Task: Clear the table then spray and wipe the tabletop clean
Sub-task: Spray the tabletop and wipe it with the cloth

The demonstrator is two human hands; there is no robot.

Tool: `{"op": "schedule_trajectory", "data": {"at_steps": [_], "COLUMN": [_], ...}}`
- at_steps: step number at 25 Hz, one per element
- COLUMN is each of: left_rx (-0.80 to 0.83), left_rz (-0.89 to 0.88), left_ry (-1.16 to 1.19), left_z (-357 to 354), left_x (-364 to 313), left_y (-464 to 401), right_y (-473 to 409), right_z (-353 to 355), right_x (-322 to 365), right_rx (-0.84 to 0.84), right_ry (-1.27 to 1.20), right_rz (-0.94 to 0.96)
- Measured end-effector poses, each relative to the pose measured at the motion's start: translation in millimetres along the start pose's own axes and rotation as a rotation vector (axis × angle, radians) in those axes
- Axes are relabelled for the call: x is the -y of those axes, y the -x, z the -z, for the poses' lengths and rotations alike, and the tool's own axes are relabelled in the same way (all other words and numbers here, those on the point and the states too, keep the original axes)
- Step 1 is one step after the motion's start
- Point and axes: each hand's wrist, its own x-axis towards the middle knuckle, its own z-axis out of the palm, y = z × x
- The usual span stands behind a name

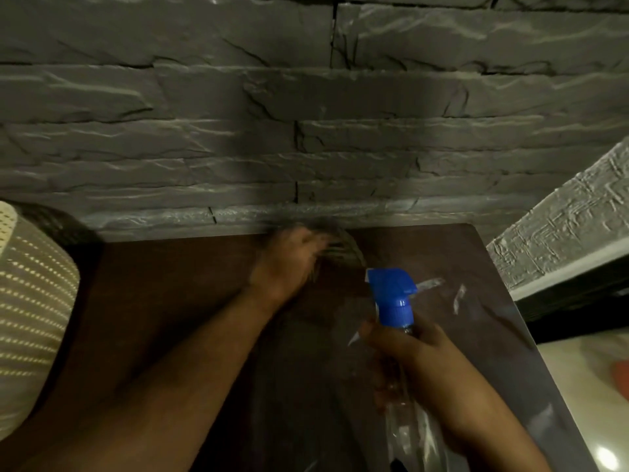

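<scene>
A dark brown glossy tabletop (177,301) runs up to the stone wall. My left hand (289,260) is far across it near the wall, blurred, gripping a dark striped cloth (343,248) that lies on the surface. My right hand (415,362) holds a clear spray bottle (405,427) by its neck, above the right part of the table. The bottle's blue trigger head (391,294) points left, toward the left hand.
A grey rough stone wall (306,114) stands behind the table. A cream and brown woven chair back (30,318) sits at the left edge. To the right is a white textured wall (561,233) and pale shiny floor (585,386).
</scene>
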Motion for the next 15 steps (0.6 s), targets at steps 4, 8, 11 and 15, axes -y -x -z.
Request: {"op": "schedule_trajectory", "data": {"at_steps": [4, 8, 11, 15], "left_rx": [0.16, 0.075, 0.205, -0.043], "left_rz": [-0.318, 0.1, -0.17, 0.284], "left_ry": [-0.055, -0.097, -0.083, -0.053], "left_z": [-3.0, 24.0, 21.5, 40.4], "left_x": [-16.9, 14.7, -2.3, 41.2], "left_y": [23.0, 15.4, 33.8, 44.7], "right_y": [6.7, 15.0, 20.3, 30.7], "right_z": [-3.1, -7.0, -6.6, -3.7], "right_x": [-1.6, -3.4, -8.3, -17.1], "right_rx": [0.015, 0.034, 0.057, 0.072], "right_ry": [0.005, 0.002, -0.008, 0.003], "right_rz": [0.022, 0.026, 0.01, -0.008]}}
